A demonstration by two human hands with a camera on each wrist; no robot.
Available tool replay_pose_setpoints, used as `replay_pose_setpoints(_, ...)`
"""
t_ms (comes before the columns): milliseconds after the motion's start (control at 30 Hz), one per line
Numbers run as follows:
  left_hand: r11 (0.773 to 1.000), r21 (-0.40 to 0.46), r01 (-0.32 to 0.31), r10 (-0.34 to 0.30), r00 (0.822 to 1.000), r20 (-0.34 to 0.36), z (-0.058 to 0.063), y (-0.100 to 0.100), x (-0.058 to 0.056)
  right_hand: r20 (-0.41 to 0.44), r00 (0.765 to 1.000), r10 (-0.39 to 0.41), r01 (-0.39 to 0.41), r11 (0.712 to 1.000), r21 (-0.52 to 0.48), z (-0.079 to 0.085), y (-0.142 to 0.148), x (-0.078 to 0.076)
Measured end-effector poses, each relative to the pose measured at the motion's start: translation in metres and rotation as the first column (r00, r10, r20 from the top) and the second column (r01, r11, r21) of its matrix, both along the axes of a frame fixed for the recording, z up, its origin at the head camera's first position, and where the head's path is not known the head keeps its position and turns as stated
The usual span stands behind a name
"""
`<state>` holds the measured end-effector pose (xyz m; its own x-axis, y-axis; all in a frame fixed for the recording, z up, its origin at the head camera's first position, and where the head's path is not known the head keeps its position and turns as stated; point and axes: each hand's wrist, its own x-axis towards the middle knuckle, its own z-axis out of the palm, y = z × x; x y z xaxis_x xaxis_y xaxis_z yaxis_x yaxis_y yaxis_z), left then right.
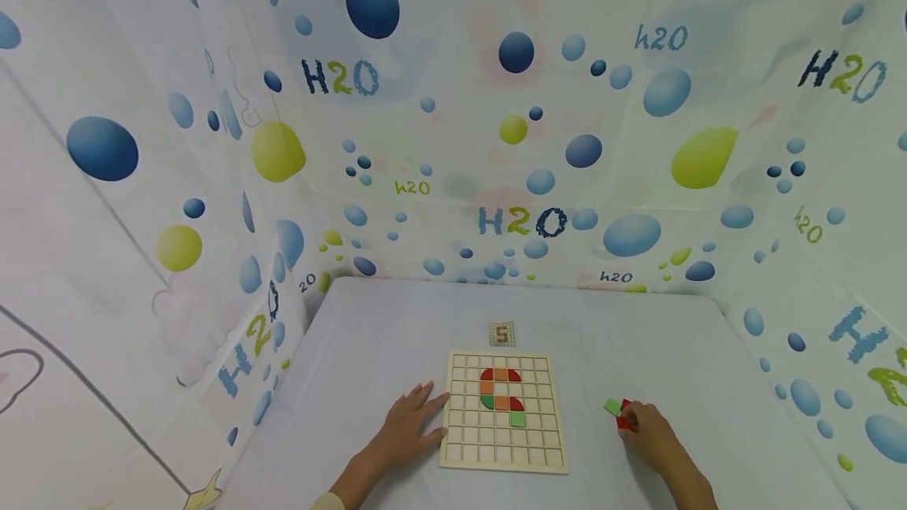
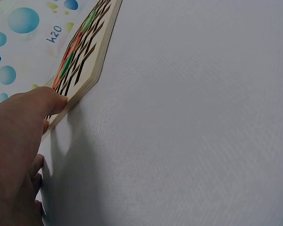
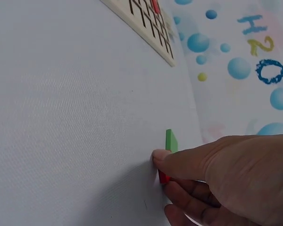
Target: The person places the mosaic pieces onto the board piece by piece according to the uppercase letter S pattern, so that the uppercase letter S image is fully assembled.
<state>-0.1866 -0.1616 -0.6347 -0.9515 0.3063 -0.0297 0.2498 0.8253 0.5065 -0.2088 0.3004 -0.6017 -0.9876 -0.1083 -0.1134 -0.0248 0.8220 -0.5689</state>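
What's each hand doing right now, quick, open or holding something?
Left hand: open, fingers spread, touching the edge of the board.
Right hand: closed, thumb and fingers pinching a red tile.

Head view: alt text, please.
Right hand pinches a red tile beside a green tile, right of a gridded board partly filled with coloured tiles; left hand touches the board's left edge. A small S-patterned card lies beyond.

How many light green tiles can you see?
2: one light green tile on the board, just below a red tile; another beside the right hand, which may hide more.
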Motion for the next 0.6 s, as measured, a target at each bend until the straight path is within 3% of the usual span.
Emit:
replay_pose_setpoints(267,1.0,-0.003,0.002,-0.002,1.0,0.003,0.0,0.0,0.0,0.014,1.0,0.009,-0.009,1.0,0.021,0.0,-0.001,0.003)
replay_pose_setpoints(600,1.0,0.013,0.01,-0.01,1.0,-0.002,0.005,0.001,0.001,0.025,1.0,0.015,-0.014,1.0,-0.025,-0.002,-0.021,0.005)
